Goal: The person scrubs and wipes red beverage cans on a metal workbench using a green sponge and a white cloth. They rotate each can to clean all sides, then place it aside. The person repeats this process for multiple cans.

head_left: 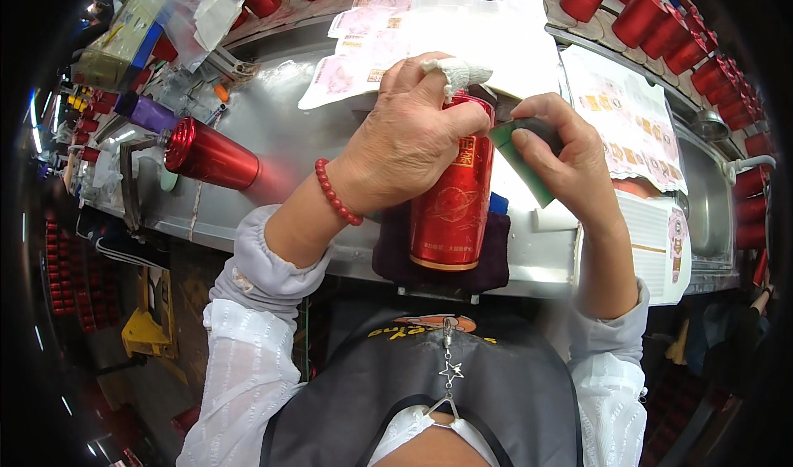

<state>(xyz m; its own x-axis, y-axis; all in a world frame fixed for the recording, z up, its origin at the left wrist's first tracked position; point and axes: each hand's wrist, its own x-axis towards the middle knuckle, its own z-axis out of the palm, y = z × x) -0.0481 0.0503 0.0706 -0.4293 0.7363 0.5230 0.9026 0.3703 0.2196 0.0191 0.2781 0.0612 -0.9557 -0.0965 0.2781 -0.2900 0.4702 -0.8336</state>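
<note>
A glossy red metal cylinder (450,215), like a tumbler, has gold print and a gold rim at its near end. It rests on a dark purple cloth (399,248) at the bench's front edge. My left hand (396,149) grips its far part, with the thumb pressed against its side. White cloth (459,72) wraps one left finger. In my right hand (570,157), thumb and fingers pinch a flat green scraper (520,163) beside the cylinder's right side. The dark piece between those fingers is partly hidden. Whether the scraper touches the cylinder, I cannot tell.
Another red cylinder (211,155) lies on the metal bench (285,87) to the left, near a purple bottle (149,112). Printed decal sheets (471,25) spread behind my hands, with more sheets (628,112) at right beside a metal sink (709,194). Several red cylinders (640,17) line the far side.
</note>
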